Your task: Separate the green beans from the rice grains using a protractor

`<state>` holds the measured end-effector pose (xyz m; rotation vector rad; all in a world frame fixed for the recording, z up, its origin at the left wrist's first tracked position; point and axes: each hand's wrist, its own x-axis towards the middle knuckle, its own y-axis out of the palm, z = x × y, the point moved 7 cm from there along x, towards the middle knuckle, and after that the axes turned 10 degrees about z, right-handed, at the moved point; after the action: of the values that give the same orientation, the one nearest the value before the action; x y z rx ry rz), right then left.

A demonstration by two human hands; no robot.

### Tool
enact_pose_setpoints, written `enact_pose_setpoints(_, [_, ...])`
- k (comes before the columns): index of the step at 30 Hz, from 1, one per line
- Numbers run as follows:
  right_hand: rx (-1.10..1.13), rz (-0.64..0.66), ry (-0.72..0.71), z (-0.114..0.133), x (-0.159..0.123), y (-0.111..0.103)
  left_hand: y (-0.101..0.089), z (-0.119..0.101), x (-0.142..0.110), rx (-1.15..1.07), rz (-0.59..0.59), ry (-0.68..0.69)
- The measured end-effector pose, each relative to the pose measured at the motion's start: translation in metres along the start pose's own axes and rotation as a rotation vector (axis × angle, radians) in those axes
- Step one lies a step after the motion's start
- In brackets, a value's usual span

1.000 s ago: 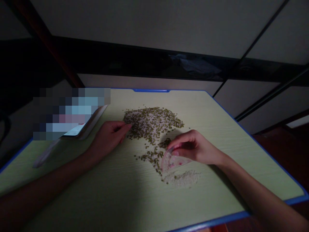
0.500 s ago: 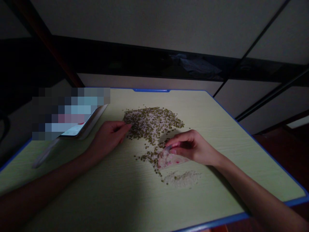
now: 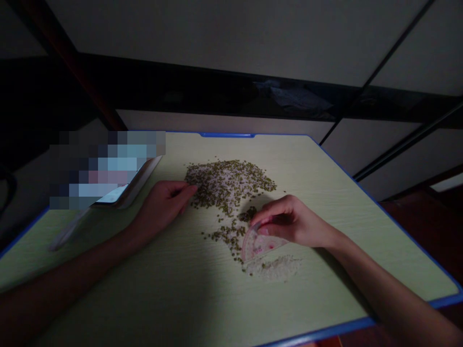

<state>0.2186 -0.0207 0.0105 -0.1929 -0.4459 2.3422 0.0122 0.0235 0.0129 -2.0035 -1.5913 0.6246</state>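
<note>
A mixed heap of green beans and pale grains (image 3: 231, 183) lies in the middle of the table. My left hand (image 3: 167, 200) touches its left edge, thumb and fingers pressed together; whatever they may hold is hidden. In my right hand (image 3: 293, 220), thumb and fingers pinch a clear, pink-tinted protractor (image 3: 251, 248) by its curved side. The protractor is tilted low over the table. Left of it spreads a small patch of green beans (image 3: 227, 235), and a few more lie by my right fingertips. Nearer to me is a small pile of pale grains (image 3: 280, 268) with a stray bean.
A tablet (image 3: 114, 194) with a lit, partly blurred screen leans at the table's left side, its pale case strip (image 3: 68, 231) reaching toward me. The pale green table (image 3: 325, 299) has a blue rim. Cabinet panels (image 3: 224, 120) stand behind it.
The protractor has turned more upright and shifted slightly right and toward me, with my right hand moving a little. My left hand has stayed in place.
</note>
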Motion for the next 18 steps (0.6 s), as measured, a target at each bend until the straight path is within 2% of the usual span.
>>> enact_pose_setpoints(11, [-0.044,0.037,-0.034,0.0057,0.0002,0.0051,-0.0002,0.0017,0.0005,-0.003,-0.003,0.002])
enact_pose_setpoints(18, [0.022,-0.036,-0.027,0.0013,0.0006,0.001,-0.0005,0.0008,-0.0001,0.001,-0.014,-0.008])
